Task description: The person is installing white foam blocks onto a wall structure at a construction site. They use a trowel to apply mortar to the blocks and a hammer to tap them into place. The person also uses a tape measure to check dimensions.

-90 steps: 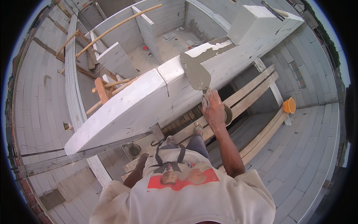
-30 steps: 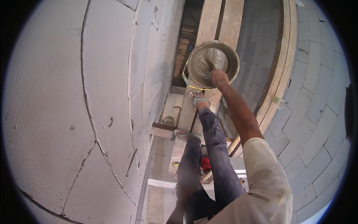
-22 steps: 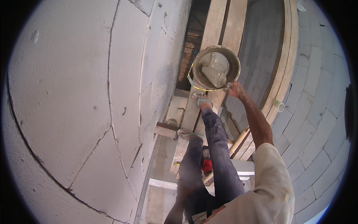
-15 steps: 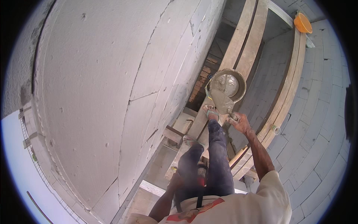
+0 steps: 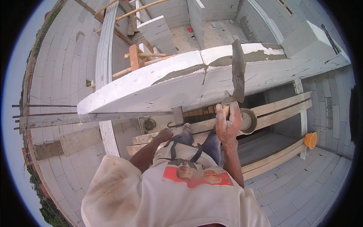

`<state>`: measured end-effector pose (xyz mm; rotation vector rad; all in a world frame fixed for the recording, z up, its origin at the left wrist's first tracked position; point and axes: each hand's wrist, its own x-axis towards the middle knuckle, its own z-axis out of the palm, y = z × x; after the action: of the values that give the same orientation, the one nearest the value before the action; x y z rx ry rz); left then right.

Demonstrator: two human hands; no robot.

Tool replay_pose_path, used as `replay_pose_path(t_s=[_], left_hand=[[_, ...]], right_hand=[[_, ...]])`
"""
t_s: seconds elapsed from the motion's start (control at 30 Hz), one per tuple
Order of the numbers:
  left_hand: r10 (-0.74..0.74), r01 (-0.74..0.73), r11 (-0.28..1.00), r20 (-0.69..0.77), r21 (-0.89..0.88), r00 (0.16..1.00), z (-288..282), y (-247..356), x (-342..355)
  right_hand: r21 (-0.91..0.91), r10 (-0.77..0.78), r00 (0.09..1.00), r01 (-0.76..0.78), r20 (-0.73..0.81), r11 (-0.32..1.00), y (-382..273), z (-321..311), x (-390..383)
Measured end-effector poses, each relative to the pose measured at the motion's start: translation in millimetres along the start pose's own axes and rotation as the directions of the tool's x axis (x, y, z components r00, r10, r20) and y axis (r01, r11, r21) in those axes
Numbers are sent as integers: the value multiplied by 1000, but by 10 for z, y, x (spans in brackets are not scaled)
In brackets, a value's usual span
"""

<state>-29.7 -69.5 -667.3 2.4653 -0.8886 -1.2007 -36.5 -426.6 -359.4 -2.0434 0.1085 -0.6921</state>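
Note:
My right hand (image 5: 228, 117) grips the handle of a trowel (image 5: 238, 68); its blade, coated in grey mortar, is tilted almost edge-on over the top of the white block wall (image 5: 143, 94). Patchy strips of wet mortar (image 5: 223, 60) lie along that top. Beyond my right hand, a bucket of mortar (image 5: 248, 121) rests on the planks, partly hidden by it. My left hand (image 5: 164, 135) hangs low at my side below the wall with curled fingers; I cannot make out whether anything is in it.
Plank walkways (image 5: 280, 106) run below the wall over openings, with my feet on them. An orange bowl (image 5: 311, 140) is at the right. A small bucket (image 5: 149, 124) is at the left. Bamboo poles (image 5: 140, 10), partition walls and a long timber (image 5: 64, 120) surround me.
My view has swung up from the bucket to the wall top. My right hand has lifted the loaded trowel there. Mortar shows farther left along the top than three seconds ago.

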Motion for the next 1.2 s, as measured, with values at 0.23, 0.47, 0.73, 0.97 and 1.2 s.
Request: replay_pose_path(t_s=[0.23,0.47,0.73,0.97,1.2], left_hand=[[-389,337,879,-99,-336,916,507,-599,-731],[-168,159,984,-137,-78,976,1368,-1120,-953],[-139,52,965,-329,-259,934,886,-714,-717],[-144,79,978,-355,-191,924,383,-348,-480],[188,-174,981,-195,86,963,142,-261,-232]], right_hand=[[-288,-58,974,122,220,950,-525,839,-127],[-285,-203,773,445,602,849,-927,1253,-465],[-309,-166,649,551,742,775,-1639,1155,83],[-734,163,775,478,611,483,-1251,508,810],[-726,220,916,102,335,680,-695,-619,1169]])
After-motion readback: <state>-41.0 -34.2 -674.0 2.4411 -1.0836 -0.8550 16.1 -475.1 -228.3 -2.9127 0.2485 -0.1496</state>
